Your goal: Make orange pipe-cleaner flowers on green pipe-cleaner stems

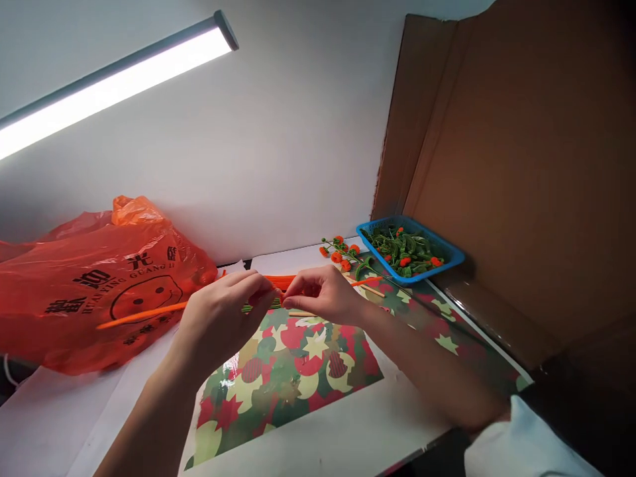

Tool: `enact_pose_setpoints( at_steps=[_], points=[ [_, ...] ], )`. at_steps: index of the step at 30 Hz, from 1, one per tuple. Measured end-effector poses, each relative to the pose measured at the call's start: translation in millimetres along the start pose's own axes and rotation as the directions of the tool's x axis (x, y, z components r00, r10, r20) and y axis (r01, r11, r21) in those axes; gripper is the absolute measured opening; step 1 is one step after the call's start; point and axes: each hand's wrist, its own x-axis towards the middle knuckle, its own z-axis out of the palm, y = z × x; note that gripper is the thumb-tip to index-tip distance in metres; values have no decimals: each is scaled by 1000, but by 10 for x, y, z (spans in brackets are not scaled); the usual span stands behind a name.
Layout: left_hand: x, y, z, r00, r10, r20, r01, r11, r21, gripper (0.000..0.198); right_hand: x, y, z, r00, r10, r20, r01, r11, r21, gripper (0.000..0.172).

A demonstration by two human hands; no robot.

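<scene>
Pinching 1 orange pipe cleaner (149, 313) with 2 hands: left hand (218, 318) and right hand (322, 296) both closed on it at the fingertips, above 1 patterned mat (298, 377). Also 1 orange bag (74, 291), 1 blue basket (432, 270), 1 flower sprig (342, 252). Exact grip point hidden by fingers; green strands there hard to make out.

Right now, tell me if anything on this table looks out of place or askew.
Little stands out: one orange-flowered sprig lies on the table outside the blue basket of similar pieces. Left hand and right hand pinch an orange stem; nothing looks spilled or damaged.
</scene>
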Motion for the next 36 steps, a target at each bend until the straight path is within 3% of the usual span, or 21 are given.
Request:
enact_pose_setpoints(
  at_steps=[3,6,8,11,14,16,19,21,23,25,27,29,36],
  points=[
    [-1,21,-28,984,166,-67,-159,983,94,17,-5,-9,19,1000,31,-4,-30,997,71,21],
    [0,52,-40,972,219,-82,-207,969,131,18,-16,-5,54,997,-78,-13,76,991,-112,12],
    [1,77,-41,977,197,-79,-186,974,128,19,-19,20,75,974,-222,-38,197,921,-336,10],
    [-2,106,-46,993,90,-82,-86,994,62,20,-19,97,102,911,-411,-37,290,701,-652,24],
    [-12,118,-55,999,-22,-50,20,999,-43,23,-28,180,142,883,-469,-3,283,539,-794,33],
    [-24,125,-53,998,-61,-16,60,996,-72,24,-40,207,180,879,-477,-16,276,536,-798,33],
    [-40,138,-28,995,-69,-70,71,997,22,21,-50,168,219,901,-402,-163,199,718,-667,29],
    [-39,144,-7,988,5,-152,16,990,140,18,-42,96,204,949,-189,-253,63,898,-436,26],
    [-30,142,3,973,125,-194,-81,972,221,16,-19,16,150,988,72,-138,-87,990,-108,27],
    [-18,133,-3,955,227,-193,-178,954,241,14,16,-43,81,978,180,103,-197,962,191,29],
    [-10,120,-18,941,280,-192,-233,944,236,11,51,-67,29,958,177,227,-252,897,364,30],
    [-9,106,-33,934,298,-196,-249,939,237,7,76,-59,13,961,158,229,-247,862,443,29],
    [-17,74,-45,930,294,-221,-244,943,226,6,76,-40,93,986,151,70,-166,847,505,28]
  ],
)
